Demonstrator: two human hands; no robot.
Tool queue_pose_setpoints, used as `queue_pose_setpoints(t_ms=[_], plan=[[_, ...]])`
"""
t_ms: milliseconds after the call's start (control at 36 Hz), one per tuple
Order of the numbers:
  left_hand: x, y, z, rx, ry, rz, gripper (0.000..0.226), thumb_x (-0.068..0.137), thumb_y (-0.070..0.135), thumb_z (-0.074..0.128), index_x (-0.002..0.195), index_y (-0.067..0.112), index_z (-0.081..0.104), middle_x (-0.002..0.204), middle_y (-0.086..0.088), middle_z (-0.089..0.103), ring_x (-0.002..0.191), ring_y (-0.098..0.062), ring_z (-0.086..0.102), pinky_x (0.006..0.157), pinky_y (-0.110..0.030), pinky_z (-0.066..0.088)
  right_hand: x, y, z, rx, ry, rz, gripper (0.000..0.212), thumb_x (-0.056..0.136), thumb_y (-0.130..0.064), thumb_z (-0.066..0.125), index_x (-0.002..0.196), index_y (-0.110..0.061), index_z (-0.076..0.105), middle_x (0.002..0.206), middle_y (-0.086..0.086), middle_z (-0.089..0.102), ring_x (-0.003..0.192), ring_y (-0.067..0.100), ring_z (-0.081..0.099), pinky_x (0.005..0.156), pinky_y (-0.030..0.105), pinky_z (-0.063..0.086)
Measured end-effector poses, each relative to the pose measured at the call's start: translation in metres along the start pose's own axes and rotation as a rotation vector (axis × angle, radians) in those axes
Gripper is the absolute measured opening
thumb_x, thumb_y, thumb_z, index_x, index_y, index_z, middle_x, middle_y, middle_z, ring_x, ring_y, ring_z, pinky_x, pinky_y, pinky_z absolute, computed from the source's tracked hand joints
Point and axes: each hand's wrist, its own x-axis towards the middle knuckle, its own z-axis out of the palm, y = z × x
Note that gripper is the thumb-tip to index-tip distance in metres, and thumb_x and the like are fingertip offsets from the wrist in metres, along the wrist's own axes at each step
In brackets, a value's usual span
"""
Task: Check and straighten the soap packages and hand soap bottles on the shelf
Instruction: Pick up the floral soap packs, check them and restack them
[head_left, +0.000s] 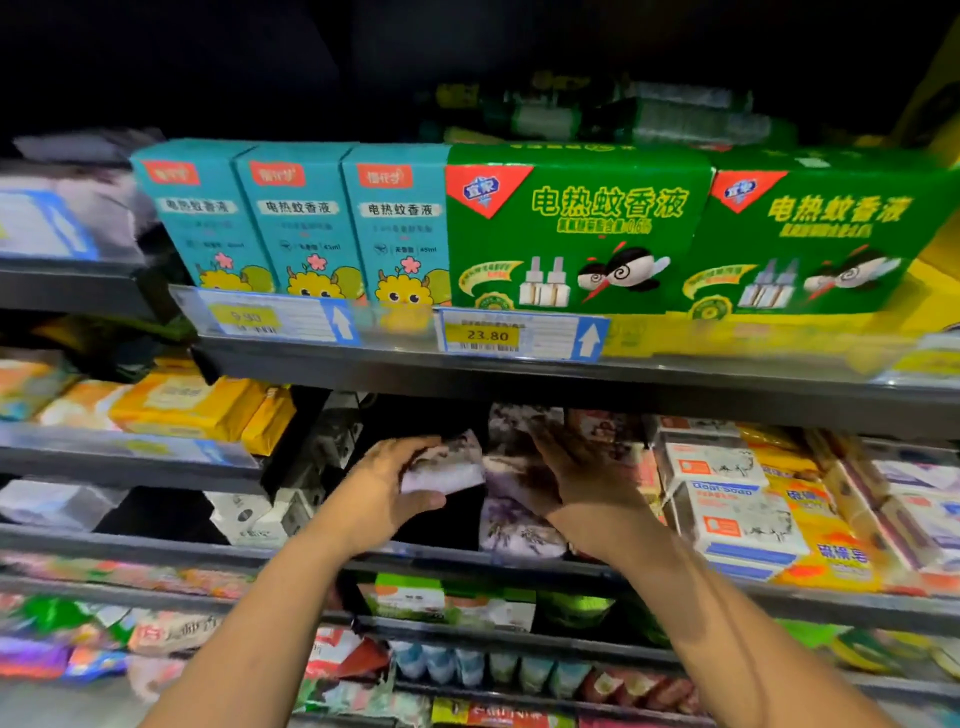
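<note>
Shop, likely supermarket aisle: tiered shelves (571, 376) packed with boxed goods (576, 228), price tags (485, 335) on edges.

Up top, three teal boxes (296, 218) and two green boxes (576, 228). Below those, two arrowed price tags (485, 335). On the middle shelf, at least four lavender packs (519, 525) and two goat-soap boxes (748, 525). Two hands: left hand (395, 483), right hand (576, 478). Lower rows too blurred to count.
</note>
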Motion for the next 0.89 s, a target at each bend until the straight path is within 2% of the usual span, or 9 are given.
queue_pose_setpoints(t_ms=[83, 167, 306, 361, 500, 639, 722, 806, 889], plan=[[0.008, -0.013, -0.002, 0.073, 0.03, -0.022, 0.065, 0.081, 0.022, 0.081, 0.139, 0.014, 0.052, 0.127, -0.007, 0.054, 0.122, -0.026, 0.051, 0.098, -0.022, 0.038, 0.001, 0.0, 0.011, -0.083, 0.008, -0.013, 0.077, 0.095, -0.067, 0.04, 0.158, -0.029, 0.018, 0.166, -0.004, 0.017, 0.152, 0.023, 0.019, 0.121, 0.032, 0.016], [0.023, -0.031, -0.002, 0.112, -0.045, -0.106, 0.07, 0.085, 0.022, 0.077, 0.146, 0.017, 0.043, 0.139, -0.01, 0.051, 0.128, -0.028, 0.049, 0.105, -0.033, 0.042, 0.007, -0.003, 0.01, -0.025, 0.059, -0.013, 0.062, 0.096, -0.069, 0.04, 0.147, -0.034, 0.043, 0.154, -0.004, 0.043, 0.139, 0.022, 0.042, 0.114, 0.031, 0.031], [0.038, -0.055, 0.002, 0.215, -0.144, -0.03, 0.066, 0.087, 0.021, 0.074, 0.145, 0.016, 0.043, 0.139, -0.009, 0.054, 0.129, -0.03, 0.048, 0.102, -0.036, 0.042, 0.008, -0.005, 0.0, 0.015, -0.038, 0.023, 0.058, 0.095, -0.048, 0.06, 0.147, -0.029, 0.042, 0.147, -0.006, 0.043, 0.136, 0.017, 0.039, 0.098, 0.014, 0.029], [0.043, -0.059, 0.004, 0.249, -0.136, 0.01, 0.063, 0.089, 0.019, 0.072, 0.145, 0.016, 0.044, 0.143, -0.008, 0.051, 0.134, -0.028, 0.042, 0.106, -0.035, 0.037, 0.007, -0.002, 0.002, 0.09, -0.016, 0.044, 0.056, 0.088, -0.043, 0.069, 0.139, -0.035, 0.051, 0.136, -0.003, 0.049, 0.126, 0.019, 0.046, 0.093, 0.02, 0.036], [0.054, -0.075, 0.007, 0.309, -0.113, 0.056, 0.062, 0.096, 0.017, 0.063, 0.151, 0.025, 0.036, 0.156, -0.003, 0.035, 0.145, -0.025, 0.024, 0.114, -0.031, 0.028, 0.011, 0.007, 0.003, -0.058, -0.061, -0.039, 0.069, 0.091, -0.053, 0.063, 0.151, -0.031, 0.039, 0.143, -0.001, 0.047, 0.131, 0.024, 0.042, 0.109, 0.035, 0.037], [0.071, -0.083, 0.008, 0.197, -0.072, 0.146, 0.05, 0.089, 0.003, 0.061, 0.136, 0.021, 0.057, 0.145, -0.009, 0.051, 0.14, -0.028, 0.041, 0.115, -0.024, 0.027, 0.008, 0.01, 0.004, -0.011, 0.001, -0.051, 0.067, 0.092, -0.046, 0.065, 0.151, -0.03, 0.036, 0.153, 0.0, 0.042, 0.14, 0.022, 0.036, 0.113, 0.033, 0.032], [0.077, -0.069, 0.005, 0.084, -0.049, 0.125, 0.04, 0.089, 0.037, 0.056, 0.127, 0.031, 0.063, 0.14, -0.009, 0.056, 0.136, -0.029, 0.047, 0.115, -0.038, 0.034, 0.007, 0.012, 0.007, 0.049, 0.033, -0.056, 0.068, 0.09, -0.045, 0.069, 0.149, -0.033, 0.039, 0.15, -0.003, 0.042, 0.138, 0.019, 0.037, 0.11, 0.028, 0.033], [0.09, -0.057, 0.005, 0.271, -0.107, -0.009, 0.045, 0.098, 0.041, 0.051, 0.14, 0.025, 0.054, 0.15, -0.006, 0.046, 0.139, -0.026, 0.041, 0.112, -0.029, 0.032, 0.007, 0.016, 0.01, 0.11, 0.066, -0.035, 0.069, 0.087, -0.045, 0.073, 0.148, -0.037, 0.041, 0.142, -0.007, 0.042, 0.132, 0.016, 0.04, 0.101, 0.023, 0.034], [0.098, -0.058, 0.005, 0.251, -0.133, -0.03, 0.075, 0.079, 0.068, 0.041, 0.144, 0.032, 0.047, 0.156, 0.0, 0.038, 0.143, -0.021, 0.035, 0.112, -0.024, 0.027, 0.007, 0.018, 0.012, 0.134, 0.071, -0.032, 0.071, 0.085, -0.044, 0.075, 0.147, -0.04, 0.041, 0.134, -0.013, 0.04, 0.13, 0.013, 0.04, 0.101, 0.022, 0.034]])
